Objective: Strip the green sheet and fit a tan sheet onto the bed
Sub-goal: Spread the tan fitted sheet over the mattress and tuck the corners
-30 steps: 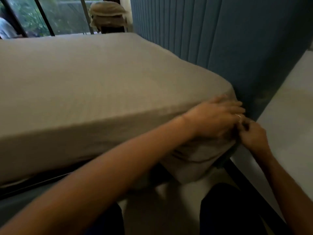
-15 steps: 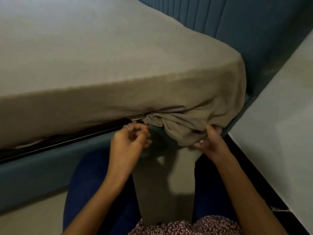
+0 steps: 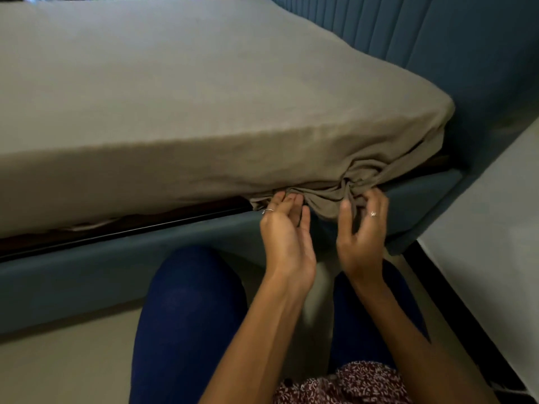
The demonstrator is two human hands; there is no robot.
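Left hand [image 3: 287, 237] palm up, fingertips touching the bunched corner of the tan sheet [image 3: 186, 91], right hand [image 3: 361, 231] with curled fingers gripping that bunch, sheet spread over the mattress, gathered knot [image 3: 347, 188] hanging above the blue bed frame [image 3: 87, 258], ribbed headboard [image 3: 455, 33] behind.

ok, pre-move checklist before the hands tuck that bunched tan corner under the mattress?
1. Tan sheet covers the mattress top: ok.
2. Bunched corner tucked under: not ok, it hangs over the bed frame.
3. Left hand on the fabric: ok, fingertips touch the bunch's edge.
4. Right hand gripping the fabric: cannot tell, fingers curled at the bunch.
5. Green sheet gone: ok, none in view.
6. Other corners fitted: cannot tell.
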